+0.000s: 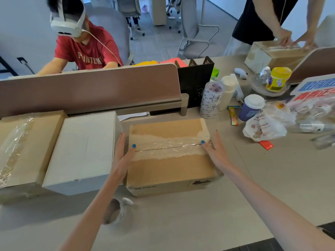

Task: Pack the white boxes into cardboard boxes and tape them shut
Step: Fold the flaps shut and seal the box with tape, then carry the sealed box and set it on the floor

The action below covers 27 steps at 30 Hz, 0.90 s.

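Cardboard between both palms: L hand (121, 154) flat on left end of box (170, 171), fingers straight, thumb laid over top edge; R hand (215, 151) likewise on right end, fingers straight, thumb on top by the seam; neither hand curled round anything, box just pressed between them.

Box sits mid-table (181, 229), flaps closed; clear tape (170, 144) runs along the centre seam, wrinkled, w/ torn pale paper either side of it.

White box (81, 147) just left of L hand, lid on, long side beside the box; past it, taped box (23, 142) at left edge, clear strip down its top.

Tape roll (117, 212) on table near edge, partly behind L forearm; can't tell if touching arm.

Beyond: brown divider (90, 87); black file rack (195, 78) at its right end; stack of tape rolls (211, 100) beside rack; lidded cup (251, 107) and plastic bag (262, 129) to the right.

Person in red shirt (87, 51) seated behind divider, headset on; 2nd person (257, 20) far right, hands on another carton (272, 57).
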Motion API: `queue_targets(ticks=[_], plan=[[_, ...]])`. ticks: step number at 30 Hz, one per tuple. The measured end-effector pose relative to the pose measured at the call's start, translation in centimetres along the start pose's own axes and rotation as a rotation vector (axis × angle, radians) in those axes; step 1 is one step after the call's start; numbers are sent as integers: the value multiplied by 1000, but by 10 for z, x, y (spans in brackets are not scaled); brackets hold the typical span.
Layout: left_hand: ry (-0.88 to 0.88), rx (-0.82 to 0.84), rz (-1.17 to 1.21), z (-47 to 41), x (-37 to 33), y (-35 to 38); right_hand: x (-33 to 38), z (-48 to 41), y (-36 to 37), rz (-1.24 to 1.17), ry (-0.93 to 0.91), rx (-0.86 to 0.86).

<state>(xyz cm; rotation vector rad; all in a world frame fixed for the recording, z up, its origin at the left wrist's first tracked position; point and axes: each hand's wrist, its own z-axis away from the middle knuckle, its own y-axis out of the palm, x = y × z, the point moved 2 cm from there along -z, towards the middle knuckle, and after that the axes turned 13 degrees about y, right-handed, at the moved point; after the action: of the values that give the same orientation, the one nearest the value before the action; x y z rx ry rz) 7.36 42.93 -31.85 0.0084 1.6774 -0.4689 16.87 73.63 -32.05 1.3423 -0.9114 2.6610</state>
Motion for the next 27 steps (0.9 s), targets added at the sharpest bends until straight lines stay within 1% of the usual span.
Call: queue_targets(ticks=[2, 3, 5, 8, 12, 16, 20, 27], plan=[[-90, 25, 114, 12, 5, 3, -7, 6, 1, -133, 127, 125], [-132, 44, 137, 16, 8, 5, -10, 7, 1, -164, 161, 157], [-206, 64, 142, 19, 16, 9, -14, 7, 1, -222, 206, 189], [-287, 42, 158, 20, 25, 11, -21, 5, 0, -268, 261, 238], [-352, 34, 193, 24, 25, 16, -21, 7, 0, -283, 273, 248], [-345, -2, 206, 24, 21, 16, -19, 8, 1, -334, 242, 293], [-338, -7, 205, 23, 13, 12, -17, 11, -1, -347, 201, 288], [-230, -37, 180, 23, -19, 0, 4, 27, -18, -389, 103, 272]])
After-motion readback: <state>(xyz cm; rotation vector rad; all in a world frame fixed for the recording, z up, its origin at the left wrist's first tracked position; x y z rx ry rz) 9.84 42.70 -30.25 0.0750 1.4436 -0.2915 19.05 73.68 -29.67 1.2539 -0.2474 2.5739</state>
